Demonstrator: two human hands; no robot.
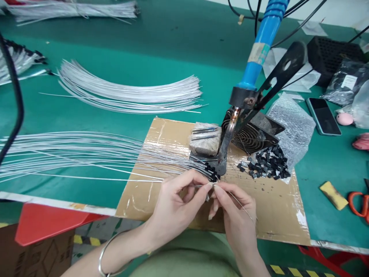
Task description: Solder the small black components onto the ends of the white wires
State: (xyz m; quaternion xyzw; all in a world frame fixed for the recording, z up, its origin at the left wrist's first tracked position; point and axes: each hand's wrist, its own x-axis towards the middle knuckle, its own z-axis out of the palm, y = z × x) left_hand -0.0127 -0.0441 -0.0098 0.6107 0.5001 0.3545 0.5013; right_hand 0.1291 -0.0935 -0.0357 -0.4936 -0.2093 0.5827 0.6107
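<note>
My left hand pinches the end of a thin white wire between thumb and forefinger, just over the front of a taped cardboard sheet. My right hand meets it fingertip to fingertip and pinches a thin solder wire that trails back over its knuckles. Both pinches sit right below the tip of a mounted soldering iron with a blue handle. A fan of white wires lies left of the hands, some ending in small black parts.
A heap of small black components lies on bubble wrap right of the iron. Behind it are a small fan grille, a sponge block, a phone, more wire bundles, scissors and a yellow pad.
</note>
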